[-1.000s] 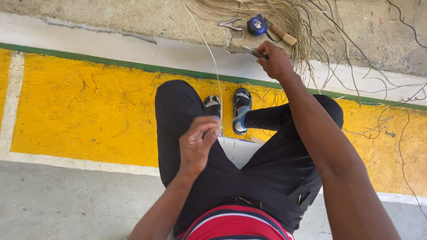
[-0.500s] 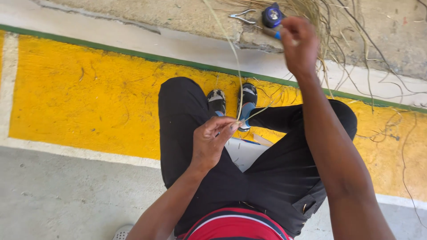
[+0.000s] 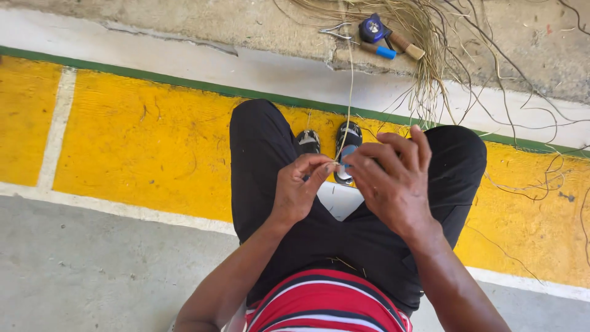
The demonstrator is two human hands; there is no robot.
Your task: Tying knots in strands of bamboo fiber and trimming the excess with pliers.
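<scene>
Yellow painted floor band (image 3: 153, 141) – green edge stripe (image 3: 123, 74), grey concrete (image 3: 92, 270).

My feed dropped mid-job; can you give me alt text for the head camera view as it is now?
Seated person's left hand and right hand meet above the lap, pinching a thin straw-coloured fibre strand that runs up to a loose fibre pile on the concrete ledge. Pliers and blue-handled tools lie there; yellow painted floor below.
</scene>
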